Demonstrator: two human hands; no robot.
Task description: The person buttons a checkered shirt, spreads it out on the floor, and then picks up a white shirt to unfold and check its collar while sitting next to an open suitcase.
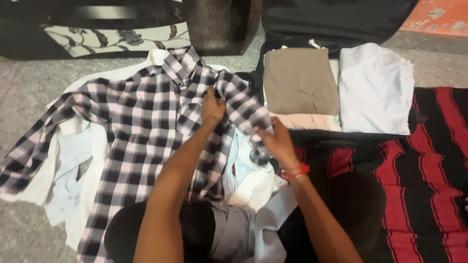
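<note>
A black-and-white checked shirt [141,122] lies spread face-up on the floor over other pale garments. My left hand [212,108] pinches the shirt's right shoulder near the collar. My right hand [276,139], with a red band on its wrist, grips the same sleeve's cuff end, and the sleeve is drawn in towards the shirt's body. To the right lies an open black suitcase [336,22] holding a folded tan garment [300,80], a folded white garment [375,87] and a pale pink one [304,122] beneath.
White and pale blue clothes [73,160] lie under and left of the checked shirt. A red-and-black striped blanket [429,165] covers the floor at right. A dark cabinet with a floral panel [112,36] stands behind on grey stone floor.
</note>
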